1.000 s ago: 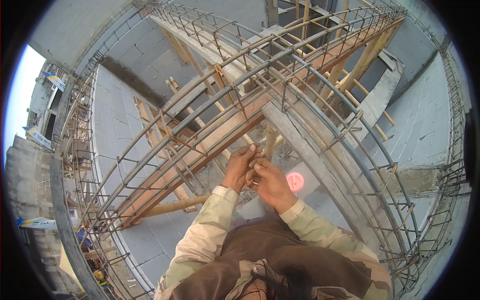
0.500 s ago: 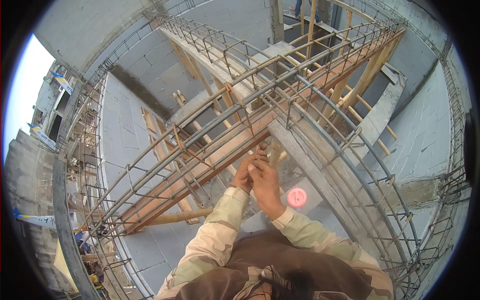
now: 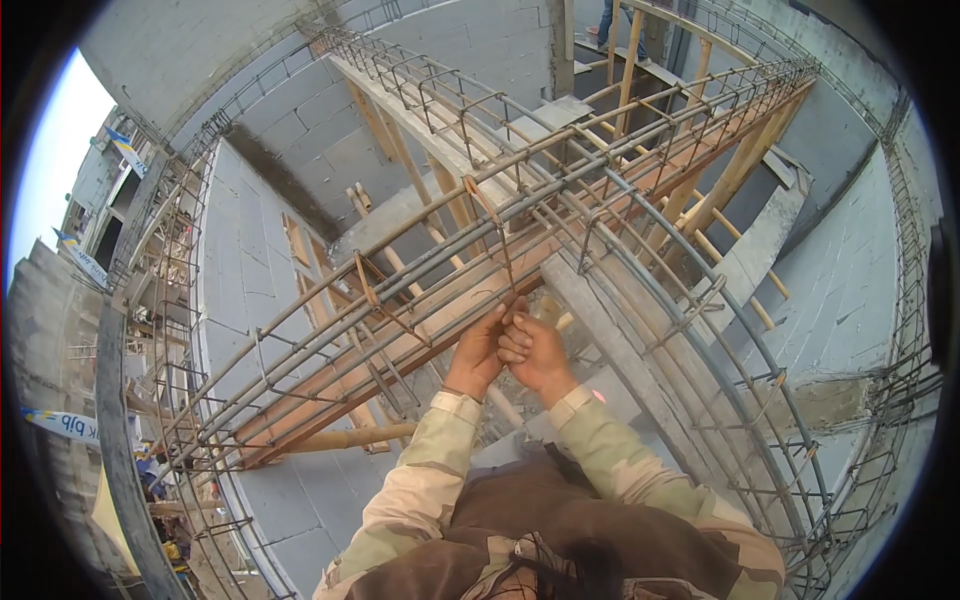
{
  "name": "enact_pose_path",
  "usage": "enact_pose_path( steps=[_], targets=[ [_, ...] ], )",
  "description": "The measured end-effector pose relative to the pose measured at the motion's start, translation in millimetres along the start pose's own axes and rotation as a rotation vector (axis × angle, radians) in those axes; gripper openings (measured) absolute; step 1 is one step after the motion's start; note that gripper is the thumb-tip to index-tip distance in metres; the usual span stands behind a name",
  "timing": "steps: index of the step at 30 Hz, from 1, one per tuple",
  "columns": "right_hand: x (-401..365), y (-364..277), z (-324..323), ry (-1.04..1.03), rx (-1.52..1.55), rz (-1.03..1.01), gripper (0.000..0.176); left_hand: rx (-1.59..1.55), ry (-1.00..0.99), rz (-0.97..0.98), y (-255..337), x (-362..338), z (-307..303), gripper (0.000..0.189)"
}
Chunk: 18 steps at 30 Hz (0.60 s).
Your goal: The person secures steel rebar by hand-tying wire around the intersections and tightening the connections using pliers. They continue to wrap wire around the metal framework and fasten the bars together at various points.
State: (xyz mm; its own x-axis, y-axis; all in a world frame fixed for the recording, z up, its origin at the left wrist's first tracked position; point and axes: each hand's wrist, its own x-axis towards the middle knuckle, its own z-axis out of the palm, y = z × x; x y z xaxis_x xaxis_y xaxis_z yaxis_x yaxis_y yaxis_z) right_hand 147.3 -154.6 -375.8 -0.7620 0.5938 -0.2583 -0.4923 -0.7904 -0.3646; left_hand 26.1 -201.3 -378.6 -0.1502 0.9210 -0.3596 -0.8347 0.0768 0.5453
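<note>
My left hand and my right hand meet in front of me, just below the brown formwork board. Both are closed, the fingertips pinched together at the lower end of a thin rusty stirrup. I cannot tell what small thing the fingers hold. That stirrup hangs around the long steel bars of the rebar cage. To the right of my hands lies a grey concrete-stained plank. A bit of something pink peeks out beside my right wrist.
A second rebar cage curves down on the right. Bamboo poles prop the boards below. Grey block walls enclose the rooms. At the far top, a person's legs show. Blue and white flags hang at the left.
My right hand's fingers have curled in and both hands have shifted slightly. The pink round thing is now mostly covered by my right wrist. The view has tilted a little.
</note>
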Motion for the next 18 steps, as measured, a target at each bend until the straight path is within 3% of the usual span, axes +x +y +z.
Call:
enact_pose_path(
  steps=[1, 2, 4, 6, 7, 8, 10, 11, 12, 14, 15, 18],
  targets=[
    [9, -2, -9, -0.062, 0.154, 0.054, 0.017, -0.066, -0.085, -0.025, 0, 4, -4, 0.037],
    [17, -3, -19, -0.123, 0.309, 0.111, 0.016, -0.072, -0.088, -0.018, -4, 8, -7, 0.037],
    [16, -6, -16, -0.228, 0.298, 0.121, 0.018, 0.038, 0.111, 0.111, -11, 10, 3, 0.031],
    [7, -7, -11, 0.264, -0.744, -0.272, 0.018, 0.107, 0.191, 0.173, -28, 8, 14, 0.028],
    [-2, -11, -12, 0.358, -1.581, -0.799, 0.015, 0.243, 0.314, 0.391, -39, 12, 22, 0.028],
    [-9, -11, -12, 0.355, -1.589, -0.8, 0.015, 0.381, 0.435, 0.608, -45, 13, 27, 0.028],
    [-29, -16, 25, 0.319, -1.477, -0.978, 0.02, 0.464, 0.48, 0.638, -46, 9, 33, 0.028],
    [-29, -13, 28, 0.263, -1.441, -0.969, 0.031, 0.581, 0.484, 0.708, -48, 8, 31, 0.027],
    [-28, -11, 34, 0.265, -1.447, -0.966, 0.031, 0.7, 0.487, 0.773, -50, 6, 29, 0.027],
    [-21, -13, 51, 0.285, -1.702, -1.101, 0.042, 0.767, 0.472, 0.805, -50, 4, 29, 0.025],
    [-21, -16, 58, 0.275, -1.777, -1.07, 0.047, 0.895, 0.504, 0.909, -51, 6, 27, 0.024],
    [-15, -21, 69, 0.189, -1.86, -1.166, 0.034, 1.114, 0.63, 1.06, -52, 11, 21, 0.022]
  ],
)
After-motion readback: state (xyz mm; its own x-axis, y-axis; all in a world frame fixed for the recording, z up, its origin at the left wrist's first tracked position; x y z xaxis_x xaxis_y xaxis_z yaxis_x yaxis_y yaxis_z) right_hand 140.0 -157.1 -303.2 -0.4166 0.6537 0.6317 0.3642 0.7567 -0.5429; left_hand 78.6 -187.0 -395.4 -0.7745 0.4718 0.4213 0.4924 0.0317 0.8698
